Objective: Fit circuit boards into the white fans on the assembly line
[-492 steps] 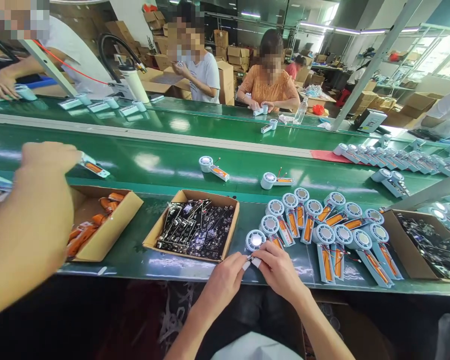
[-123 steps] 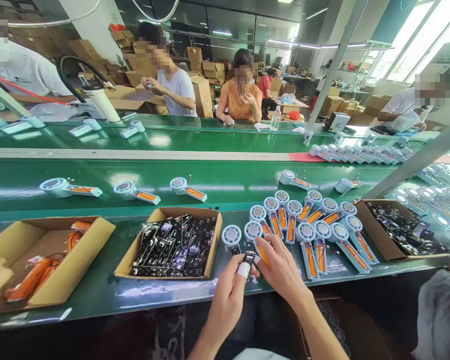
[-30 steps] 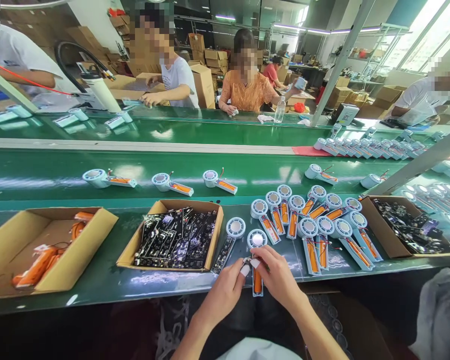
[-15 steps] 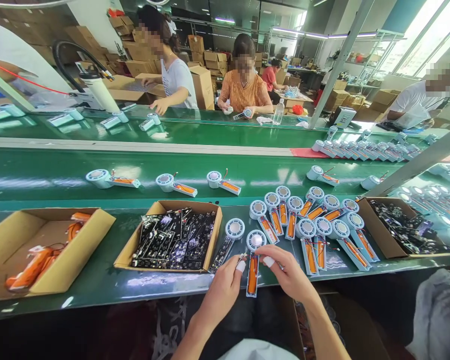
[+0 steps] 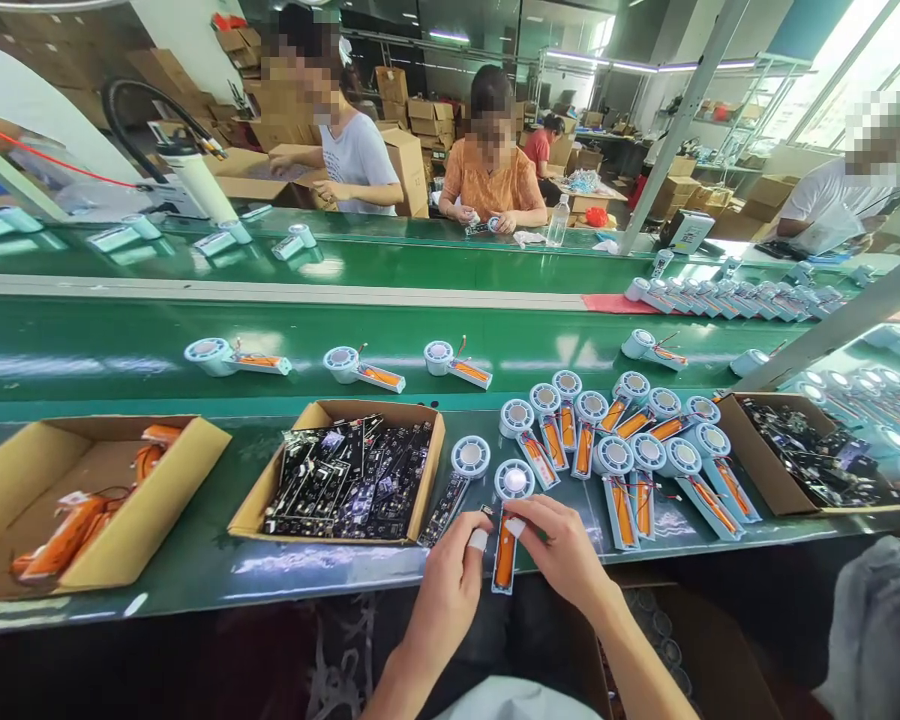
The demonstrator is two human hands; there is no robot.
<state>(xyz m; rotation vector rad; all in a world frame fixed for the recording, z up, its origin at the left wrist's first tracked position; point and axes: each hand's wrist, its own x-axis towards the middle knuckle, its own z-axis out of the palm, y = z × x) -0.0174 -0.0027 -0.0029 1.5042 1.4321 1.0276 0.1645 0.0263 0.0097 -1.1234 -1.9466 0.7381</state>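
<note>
Fan-like unit point(image 5: 514, 480): on the tabletop point(image 5: 330, 575), between the hands and slightly beyond them. Its round head points away from the person; its handle, an orange cell point(image 5: 505, 560) in the open channel, points toward the person. The long axis runs near to far, the near end set slightly left of the head.

Left hand point(image 5: 446, 575): left of the handle, thumb and forefinger pinching a small dark part point(image 5: 486, 511); its type cannot be determined. Right hand point(image 5: 562, 550): fingertips drawn close together over the upper handle; whether they grip a wire cannot be told. White covers are seen on a digit of each hand.

Second unit point(image 5: 470, 456): just beyond the left hand, dark board in its handle, axis slanting near-left to far-right. Box of circuit boards point(image 5: 251, 510): left of and beyond the left hand. Box of orange cells point(image 5: 150, 520): farther left. Group of units point(image 5: 615, 455): beyond and right of the right hand, handles mostly toward the person. Green belt point(image 5: 300, 340): beyond the tabletop, carrying more units.
</note>
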